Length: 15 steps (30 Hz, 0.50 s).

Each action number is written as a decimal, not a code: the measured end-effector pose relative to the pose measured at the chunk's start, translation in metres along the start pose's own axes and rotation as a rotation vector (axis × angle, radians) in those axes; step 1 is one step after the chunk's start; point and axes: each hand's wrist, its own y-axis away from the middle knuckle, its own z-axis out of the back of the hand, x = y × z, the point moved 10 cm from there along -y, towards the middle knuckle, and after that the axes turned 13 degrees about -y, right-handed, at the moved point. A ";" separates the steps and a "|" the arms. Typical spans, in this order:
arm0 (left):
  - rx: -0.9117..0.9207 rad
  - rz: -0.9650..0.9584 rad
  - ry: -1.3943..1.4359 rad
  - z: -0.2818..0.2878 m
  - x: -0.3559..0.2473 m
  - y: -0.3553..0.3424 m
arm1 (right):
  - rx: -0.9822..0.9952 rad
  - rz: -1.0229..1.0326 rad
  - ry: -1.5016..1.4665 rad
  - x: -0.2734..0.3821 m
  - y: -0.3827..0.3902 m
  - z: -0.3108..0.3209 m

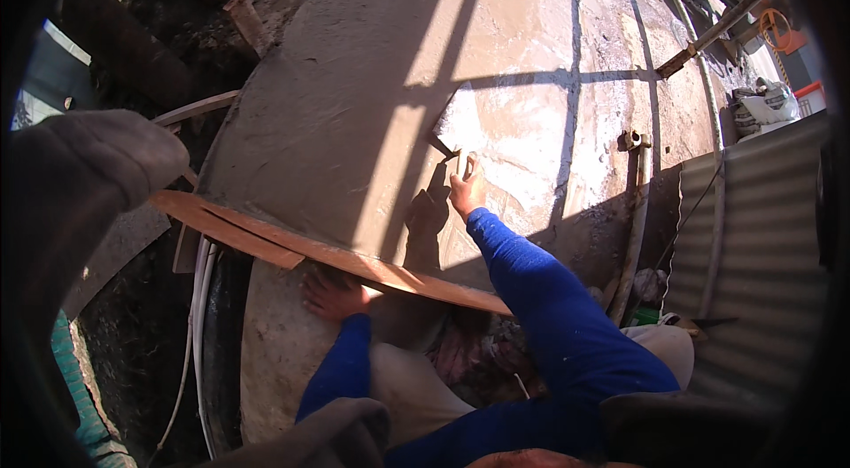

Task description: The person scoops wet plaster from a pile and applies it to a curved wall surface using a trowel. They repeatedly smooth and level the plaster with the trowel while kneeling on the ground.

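Note:
My right hand [467, 189] reaches forward with its fingers wrapped round the light handle of a trowel [459, 118]. The blade lies on smooth wet concrete [336, 114] and is so bright in the sun that its far edges are hard to make out. In the shade, my left hand [335, 294] rests with fingers spread on a paler slab [274, 326], holding nothing. Just beyond that hand, a long wooden form board [354, 260] runs along the near edge of the wet concrete.
Dug earth with wood offcuts [248, 21] borders the concrete on the left. Pale pipes [202, 317] run down beside the slab. To the right stand a corrugated metal sheet [761, 211] and a metal pole [639, 220]. A white sack [766, 105] lies behind the sheet.

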 end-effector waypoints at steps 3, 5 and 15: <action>0.004 0.007 0.005 -0.006 0.008 0.003 | 0.180 -0.101 -0.176 0.027 0.031 -0.065; 0.004 0.000 0.042 0.000 -0.005 0.004 | 0.193 0.082 -0.137 0.053 0.032 -0.078; 0.031 0.031 -0.019 -0.011 0.012 0.005 | 0.560 0.078 -0.287 0.161 0.129 -0.046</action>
